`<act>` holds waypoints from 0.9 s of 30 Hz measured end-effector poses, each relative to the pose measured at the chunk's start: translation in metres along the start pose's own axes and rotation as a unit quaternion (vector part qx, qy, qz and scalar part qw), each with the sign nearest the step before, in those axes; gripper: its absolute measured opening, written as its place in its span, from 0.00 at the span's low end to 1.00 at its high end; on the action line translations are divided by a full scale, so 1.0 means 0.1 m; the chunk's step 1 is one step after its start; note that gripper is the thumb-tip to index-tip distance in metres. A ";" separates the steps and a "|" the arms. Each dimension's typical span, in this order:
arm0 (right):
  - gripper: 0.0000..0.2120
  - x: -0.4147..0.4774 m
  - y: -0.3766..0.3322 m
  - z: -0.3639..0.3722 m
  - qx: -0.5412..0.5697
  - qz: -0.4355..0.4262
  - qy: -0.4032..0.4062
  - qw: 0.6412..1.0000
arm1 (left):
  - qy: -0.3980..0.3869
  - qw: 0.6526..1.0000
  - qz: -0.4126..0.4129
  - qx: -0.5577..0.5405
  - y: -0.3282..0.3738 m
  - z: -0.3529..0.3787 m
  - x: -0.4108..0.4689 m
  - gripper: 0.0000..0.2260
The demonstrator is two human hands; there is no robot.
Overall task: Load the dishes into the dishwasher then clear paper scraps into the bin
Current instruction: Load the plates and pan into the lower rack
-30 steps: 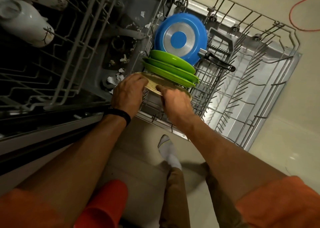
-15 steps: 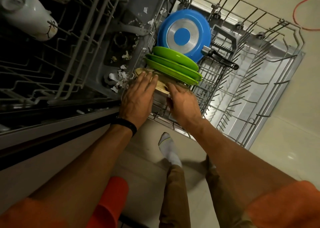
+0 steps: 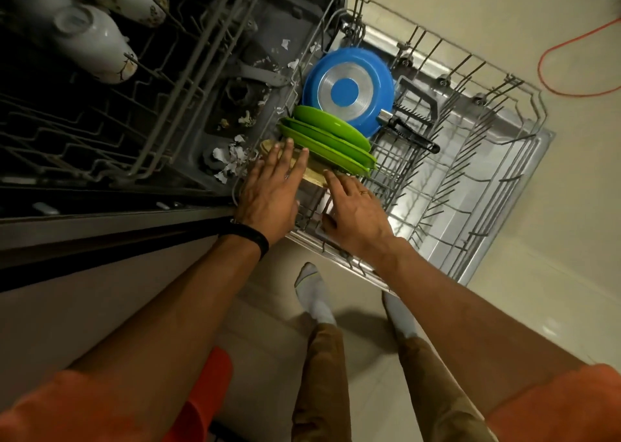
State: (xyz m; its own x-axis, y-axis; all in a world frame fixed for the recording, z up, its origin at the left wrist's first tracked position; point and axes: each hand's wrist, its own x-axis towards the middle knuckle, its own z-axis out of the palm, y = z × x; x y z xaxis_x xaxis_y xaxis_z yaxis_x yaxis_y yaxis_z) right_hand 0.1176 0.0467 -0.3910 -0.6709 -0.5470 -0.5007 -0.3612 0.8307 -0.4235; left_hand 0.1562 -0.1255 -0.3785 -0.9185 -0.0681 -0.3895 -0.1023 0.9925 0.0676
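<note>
Left hand point(image 3: 268, 189): flat, fingers straight, laid over the left part of the tan plate point(image 3: 314, 174). No curl, no grip. Black wristband point(image 3: 250, 236) on that wrist.

Right hand point(image 3: 356, 213): also flat and relaxed, fingers slightly spread, index tip at the plate's near edge. Nothing held. Ring point(image 3: 363, 192) on one finger. Whether the palm touches the rack wires: can't tell.

Tan plate: stands on edge in the near-left corner of the pulled-out lower rack point(image 3: 470, 159), mostly covered by both hands. Directly behind it, nearly touching, are three green plates point(image 3: 331, 137), on edge, leaning, packed close. Behind those is a blue pan point(image 3: 349, 89), on edge, underside facing the camera, black handle point(image 3: 411, 136) pointing right. Rest of the rack to the right holds bare tines.

Paper scraps point(image 3: 232, 162): white torn bits on the dishwasher floor, just left of the left hand's fingers; a few more further back near the pan.

Upper rack point(image 3: 100, 132): over the dishwasher opening at left, with white mugs point(image 3: 94, 41) lying in its far-left corner.

Floor: beige tile, orange cable point(image 3: 571, 72) looping at top right, well apart from the rack. The person stands in light socks just in front of the rack's near edge.
</note>
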 end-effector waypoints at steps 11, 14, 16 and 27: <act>0.35 -1.23 -0.55 -1.52 -0.050 -0.085 0.028 0.995 | 0.028 0.986 -0.117 -0.112 0.90 -1.48 -1.21 0.34; 0.33 -1.64 -0.73 -2.00 -0.057 -0.117 0.045 0.990 | 0.059 0.981 -0.141 -0.122 1.09 -1.99 -1.57 0.32; 0.33 -1.95 -0.85 -2.30 -0.062 -0.136 0.058 0.987 | 0.085 0.976 -0.155 -0.130 1.21 -2.34 -1.86 0.32; 0.26 -2.99 -1.57 -2.88 -0.051 -0.278 0.085 0.956 | 0.272 0.902 -0.290 -0.168 1.35 -3.10 -3.34 0.27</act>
State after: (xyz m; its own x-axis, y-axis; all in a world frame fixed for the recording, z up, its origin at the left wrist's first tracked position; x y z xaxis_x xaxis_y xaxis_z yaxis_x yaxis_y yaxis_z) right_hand 0.1878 0.1098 0.0427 -0.4496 -0.8890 -0.0866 -0.7473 0.4275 -0.5087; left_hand 0.3309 -0.0006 0.0452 -0.7154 -0.6966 0.0537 -0.6521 0.6933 0.3068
